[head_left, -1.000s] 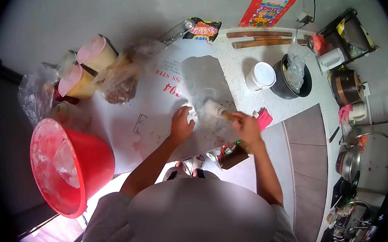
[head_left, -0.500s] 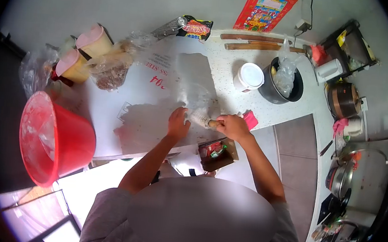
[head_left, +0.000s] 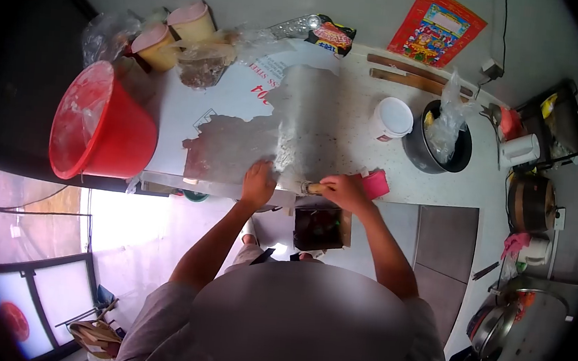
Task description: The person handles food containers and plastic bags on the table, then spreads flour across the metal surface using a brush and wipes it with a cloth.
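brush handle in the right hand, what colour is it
The brush handle is light brown, seen best in the head view.

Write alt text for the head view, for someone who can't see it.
A person's right hand holds a wooden-handled brush in its grip at the front edge of a worktop, the left hand nearby. A red bucket is at left; at right are a white tub and a dark pot holding a clear bag.

Red "04" (head_left: 260,94) and "SS STEE" (head_left: 272,76) mark the pale sheet (head_left: 177,119).
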The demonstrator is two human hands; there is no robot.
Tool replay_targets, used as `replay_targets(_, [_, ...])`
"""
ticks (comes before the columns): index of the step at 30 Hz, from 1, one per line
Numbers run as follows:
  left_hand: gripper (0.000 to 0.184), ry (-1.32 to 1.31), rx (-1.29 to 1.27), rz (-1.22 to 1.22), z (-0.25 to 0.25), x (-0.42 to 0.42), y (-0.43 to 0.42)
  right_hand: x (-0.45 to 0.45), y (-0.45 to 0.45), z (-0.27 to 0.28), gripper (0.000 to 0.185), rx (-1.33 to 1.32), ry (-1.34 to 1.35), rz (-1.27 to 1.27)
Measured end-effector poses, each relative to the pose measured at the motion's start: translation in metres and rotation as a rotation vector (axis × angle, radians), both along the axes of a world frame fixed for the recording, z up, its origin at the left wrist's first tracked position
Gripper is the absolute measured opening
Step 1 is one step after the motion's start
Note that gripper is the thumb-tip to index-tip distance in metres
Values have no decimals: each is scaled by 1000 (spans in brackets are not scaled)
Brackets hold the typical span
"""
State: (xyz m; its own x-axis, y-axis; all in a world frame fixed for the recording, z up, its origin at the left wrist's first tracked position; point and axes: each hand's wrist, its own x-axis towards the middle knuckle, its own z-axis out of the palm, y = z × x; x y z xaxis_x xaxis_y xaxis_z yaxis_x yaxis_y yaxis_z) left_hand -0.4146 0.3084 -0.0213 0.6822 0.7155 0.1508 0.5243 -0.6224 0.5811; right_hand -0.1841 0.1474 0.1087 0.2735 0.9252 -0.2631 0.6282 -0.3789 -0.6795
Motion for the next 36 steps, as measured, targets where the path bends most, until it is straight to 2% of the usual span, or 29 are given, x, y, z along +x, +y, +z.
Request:
replay_targets(1, [49,-12,-9,6,-2,-5,3,2,-5,4,34,15,67,20])
replay_targets(3, [47,-55,-9,8,0,-15,9,18,0,23,35,-24,166,-213])
replay_targets(4, [47,-83,-4,5,6,-20,9,25,5,8,35,166,81,-326])
replay_targets(6, [46,-104,-6,3,11,-28,13,39,27,-14,37,286,-103,-456])
replay_targets(8, [46,-92,-24,12,7,-37,16,30,44,-33,38,172,-148,-464])
replay_targets(11, [46,-117,22,21,10,-48,21,-27,51,-48,38,37,-117,-367])
replay_targets(13, [47,-164,50,22,10,-52,24,-61,45,-56,39,186,-148,-163])
replay_targets(16, [47,-184,39,39,22,-56,19,-74,35,-23,40,43,33,77])
replay_targets(17, [47,-187,31,46,29,-54,19,-67,29,-37,34,187,161,62])
replay_targets(20, [46,-195,5,9,13,-54,25,-30,17,-8,36,96,174,-200])
replay_targets(23, [45,-236,-29,52,52,-56,11,3,3,-34,40,283,-46,-450])
replay_targets(26, [45,-218,-34,70,53,-55,4,-28,-4,-64,41,157,-88,-404])
replay_targets(27, [46,-214,-30,68,52,-55,3,-47,-6,-74,42,194,-160,-331])
replay_targets(30, [46,-205,-75,71,47,-55,-3,-92,-9,-56,37,236,-3,-130])
replay_targets(32, [47,-217,-177,87,45,-48,-4,-89,-17,-57,36,400,53,-23])
replay_targets(35, [47,-202,-43,58,48,-43,-4,-62,-36,-45,34,376,79,-357])
replay_targets(36, [47,-200,-58,61,50,-42,-5,-43,-45,-53,33,219,66,-484])
